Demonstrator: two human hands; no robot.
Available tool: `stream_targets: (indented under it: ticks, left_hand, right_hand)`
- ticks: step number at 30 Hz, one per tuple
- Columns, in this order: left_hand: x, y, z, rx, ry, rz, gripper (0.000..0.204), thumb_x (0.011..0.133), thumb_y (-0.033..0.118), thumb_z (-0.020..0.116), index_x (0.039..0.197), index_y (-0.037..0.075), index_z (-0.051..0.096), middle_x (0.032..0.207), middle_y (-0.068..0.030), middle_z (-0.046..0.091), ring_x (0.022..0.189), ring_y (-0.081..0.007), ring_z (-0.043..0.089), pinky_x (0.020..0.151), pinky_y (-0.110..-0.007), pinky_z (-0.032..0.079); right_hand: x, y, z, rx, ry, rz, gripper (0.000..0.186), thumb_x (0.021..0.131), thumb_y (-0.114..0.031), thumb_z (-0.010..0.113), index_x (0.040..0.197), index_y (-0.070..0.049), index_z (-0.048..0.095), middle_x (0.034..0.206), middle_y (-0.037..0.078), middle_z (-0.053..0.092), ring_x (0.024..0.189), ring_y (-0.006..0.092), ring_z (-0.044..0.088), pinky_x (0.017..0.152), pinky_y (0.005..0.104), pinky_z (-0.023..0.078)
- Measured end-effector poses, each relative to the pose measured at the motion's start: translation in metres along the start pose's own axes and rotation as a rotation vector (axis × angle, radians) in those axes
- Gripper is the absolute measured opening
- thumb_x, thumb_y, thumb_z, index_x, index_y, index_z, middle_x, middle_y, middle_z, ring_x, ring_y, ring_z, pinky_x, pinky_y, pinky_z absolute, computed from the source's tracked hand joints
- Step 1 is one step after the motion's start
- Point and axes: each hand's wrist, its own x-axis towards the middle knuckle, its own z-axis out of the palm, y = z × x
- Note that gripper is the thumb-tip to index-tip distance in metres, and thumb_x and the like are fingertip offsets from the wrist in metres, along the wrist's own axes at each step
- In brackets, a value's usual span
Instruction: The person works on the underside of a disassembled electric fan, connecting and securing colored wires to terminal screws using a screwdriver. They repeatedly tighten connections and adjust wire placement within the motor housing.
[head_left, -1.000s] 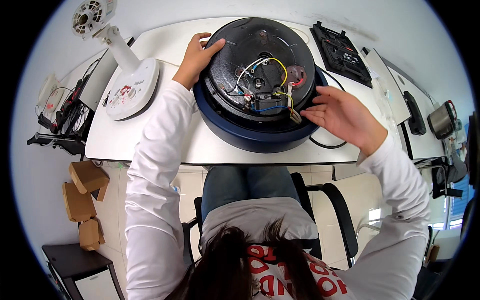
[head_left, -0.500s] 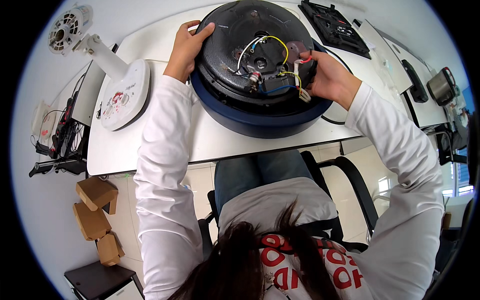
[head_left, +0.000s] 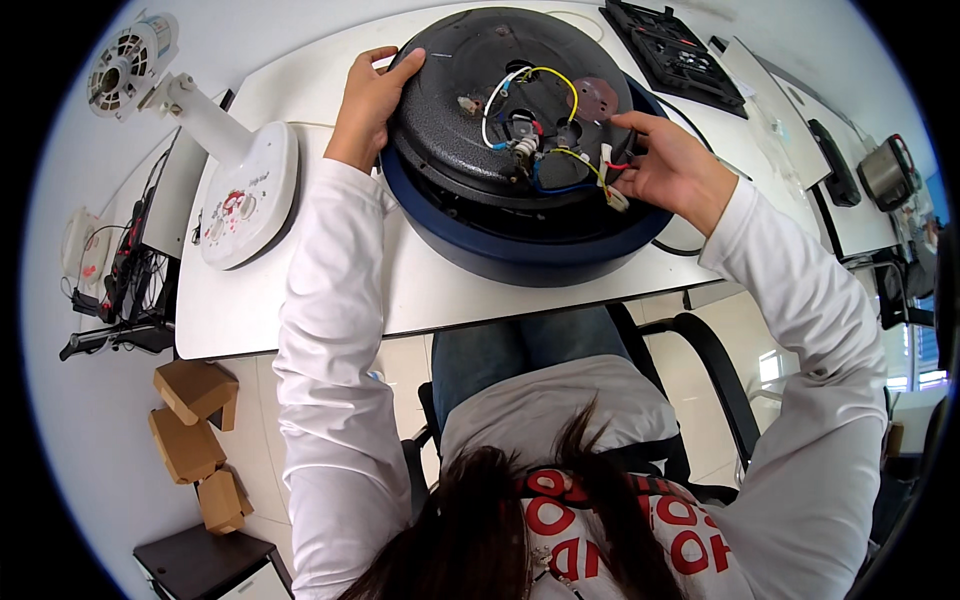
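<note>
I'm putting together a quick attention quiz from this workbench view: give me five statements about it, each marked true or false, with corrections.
1. The left hand grips the left edge of the black round housing. True.
2. The tool case is shut. False: it lies open.
3. On the table, the white fan stand is to the left of the blue base. True.
4. The right hand lies flat on the table. False: it is at the housing's right edge, by the red wire.
5. Cardboard boxes are on the floor at the left. True.
</note>
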Motion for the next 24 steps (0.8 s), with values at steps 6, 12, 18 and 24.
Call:
stream_targets:
  ticks: [6,12,18,24]
  left_hand:
    - [-0.006,0.003,0.002,0.003,0.024,0.0,0.069,0.085,0.024,0.076,0.134,-0.008,0.04,0.108,-0.0217,0.06,0.094,-0.0244,0.064,0.08,-0.031,0.054]
    - [-0.008,0.008,0.003,-0.013,0.026,-0.057,0.07,0.085,0.023,0.077,0.135,-0.008,0.04,0.111,-0.024,0.059,0.096,-0.0255,0.064,0.082,-0.032,0.054]
    - [-0.006,0.004,-0.001,-0.034,0.029,-0.052,0.073,0.084,0.023,0.078,0.135,-0.01,0.038,0.112,-0.0253,0.06,0.099,-0.0267,0.064,0.084,-0.032,0.054]
    - [-0.002,0.004,-0.003,-0.047,0.007,-0.068,0.075,0.083,0.024,0.079,0.135,-0.011,0.038,0.113,-0.0268,0.06,0.099,-0.0275,0.064,0.085,-0.033,0.054]
  right_hand:
    - [0.001,-0.001,-0.005,0.024,-0.04,-0.002,0.035,0.093,-0.02,0.058,0.119,0.002,0.05,0.116,0.016,0.057,0.104,0.0269,0.061,0.093,0.0412,0.053]
    - [0.005,-0.002,-0.008,0.053,-0.038,0.035,0.036,0.092,-0.021,0.06,0.12,0.0,0.051,0.117,0.015,0.058,0.106,0.0262,0.059,0.095,0.0415,0.05]
    - [0.005,-0.003,-0.006,-0.006,-0.082,0.024,0.035,0.09,-0.02,0.063,0.119,-0.003,0.052,0.114,0.013,0.06,0.102,0.0247,0.061,0.091,0.0403,0.05]
    - [0.016,-0.001,-0.012,0.03,-0.167,-0.005,0.032,0.091,-0.011,0.065,0.12,-0.003,0.054,0.117,0.013,0.062,0.099,0.023,0.064,0.088,0.0397,0.054]
